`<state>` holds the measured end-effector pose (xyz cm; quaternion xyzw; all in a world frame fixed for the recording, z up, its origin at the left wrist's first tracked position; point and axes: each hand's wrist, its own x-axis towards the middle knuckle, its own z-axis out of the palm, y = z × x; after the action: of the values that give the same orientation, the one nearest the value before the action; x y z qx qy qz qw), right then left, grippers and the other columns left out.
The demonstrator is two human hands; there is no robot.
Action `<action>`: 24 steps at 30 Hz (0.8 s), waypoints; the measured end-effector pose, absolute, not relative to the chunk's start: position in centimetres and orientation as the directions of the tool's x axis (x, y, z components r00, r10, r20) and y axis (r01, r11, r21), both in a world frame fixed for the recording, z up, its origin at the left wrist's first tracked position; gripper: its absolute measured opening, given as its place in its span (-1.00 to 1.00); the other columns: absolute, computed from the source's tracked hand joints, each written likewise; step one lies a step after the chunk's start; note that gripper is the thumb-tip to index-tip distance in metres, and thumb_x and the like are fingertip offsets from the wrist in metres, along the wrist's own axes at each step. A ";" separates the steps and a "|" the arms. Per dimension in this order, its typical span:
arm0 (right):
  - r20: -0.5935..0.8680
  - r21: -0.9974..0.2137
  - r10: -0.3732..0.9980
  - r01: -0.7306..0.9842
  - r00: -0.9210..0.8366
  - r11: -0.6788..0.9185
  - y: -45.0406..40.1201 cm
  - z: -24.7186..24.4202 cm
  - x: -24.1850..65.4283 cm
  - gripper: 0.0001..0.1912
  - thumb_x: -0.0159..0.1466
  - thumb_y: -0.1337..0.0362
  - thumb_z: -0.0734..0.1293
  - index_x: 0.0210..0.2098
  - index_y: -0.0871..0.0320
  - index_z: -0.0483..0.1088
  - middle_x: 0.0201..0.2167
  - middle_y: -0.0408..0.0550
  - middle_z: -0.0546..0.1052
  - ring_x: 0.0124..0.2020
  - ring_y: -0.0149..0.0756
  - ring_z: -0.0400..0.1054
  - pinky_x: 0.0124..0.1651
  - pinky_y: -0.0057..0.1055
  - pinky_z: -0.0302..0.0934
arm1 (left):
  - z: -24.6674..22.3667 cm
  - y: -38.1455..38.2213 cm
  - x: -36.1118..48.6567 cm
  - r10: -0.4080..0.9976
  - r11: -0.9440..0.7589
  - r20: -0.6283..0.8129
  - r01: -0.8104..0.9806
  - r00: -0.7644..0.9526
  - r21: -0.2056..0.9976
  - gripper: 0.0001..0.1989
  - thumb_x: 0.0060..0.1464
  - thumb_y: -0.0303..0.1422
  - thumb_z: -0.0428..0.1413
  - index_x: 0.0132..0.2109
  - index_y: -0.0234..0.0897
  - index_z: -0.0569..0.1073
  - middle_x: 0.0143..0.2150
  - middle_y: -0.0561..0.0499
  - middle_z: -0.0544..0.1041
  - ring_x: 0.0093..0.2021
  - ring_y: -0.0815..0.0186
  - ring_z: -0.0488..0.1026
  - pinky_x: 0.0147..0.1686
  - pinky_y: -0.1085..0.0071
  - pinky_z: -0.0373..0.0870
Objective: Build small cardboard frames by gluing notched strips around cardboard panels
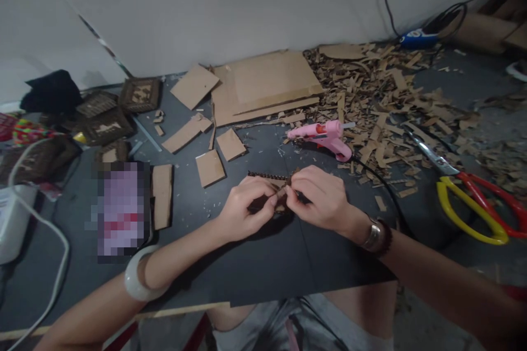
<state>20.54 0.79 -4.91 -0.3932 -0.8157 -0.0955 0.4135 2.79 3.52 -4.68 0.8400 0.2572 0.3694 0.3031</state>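
Note:
My left hand (247, 208) and my right hand (317, 197) meet above the dark tabletop, and both pinch a small dark brown cardboard piece (267, 186). Its top edge looks ridged or beaded. My fingers hide much of it, and its exact shape cannot be told. A pink glue gun (323, 139) lies just beyond my right hand, with a black cord running from it across the table. Cut cardboard squares (210, 168) lie beyond and to the left of my left hand.
Stacked cardboard sheets (263, 88) and a heap of cardboard scraps (382, 98) lie at the back. Scissors with red and yellow handles (469, 208) are on the right. Small dark woven-looking frames (140, 95) sit at back left, near a pixelated object (121, 211) and a white cable (45, 219).

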 end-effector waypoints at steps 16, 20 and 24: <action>0.829 -0.058 0.552 0.996 0.083 -0.063 2.8 0.9 32.3 -0.65 0.23 0.10 0.26 -0.63 0.08 0.25 -0.70 -0.12 0.26 -0.58 -0.32 0.24 -0.53 -0.30 -0.12 | -4.8 3.7 2.6 0.781 -0.481 0.324 0.182 0.534 0.858 -0.73 0.12 -0.41 -0.05 -0.54 -0.30 0.31 -0.55 -0.03 0.49 -0.53 0.37 0.36 -0.55 0.47 0.28; 0.646 -0.171 0.757 0.985 0.100 0.016 1.1 1.5 29.3 -0.64 0.24 0.08 0.25 -0.62 0.08 0.24 -0.68 -0.12 0.27 -0.61 -0.33 0.20 -0.54 -0.33 -0.07 | -4.8 3.8 2.6 0.781 -0.466 0.309 0.177 0.542 0.867 -0.73 0.13 -0.39 -0.07 -0.53 -0.29 0.29 -0.55 -0.02 0.44 -0.53 0.37 0.34 -0.54 0.46 0.26; 0.618 -0.111 0.695 0.834 -0.368 0.540 0.0 0.6 23.2 -0.90 0.22 0.25 0.30 -0.33 0.15 0.38 -0.44 -0.04 0.52 -0.41 -0.27 0.38 -0.40 -0.35 0.25 | -4.7 3.8 2.5 0.765 -0.478 0.321 0.159 0.558 0.864 -0.73 0.13 -0.40 -0.09 -0.53 -0.28 0.25 -0.55 -0.01 0.44 -0.50 0.36 0.34 -0.48 0.43 0.28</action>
<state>23.23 0.02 0.62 -0.4665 -0.8195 -0.1108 0.3140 2.55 3.79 -4.68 0.7786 0.2969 0.3648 0.4155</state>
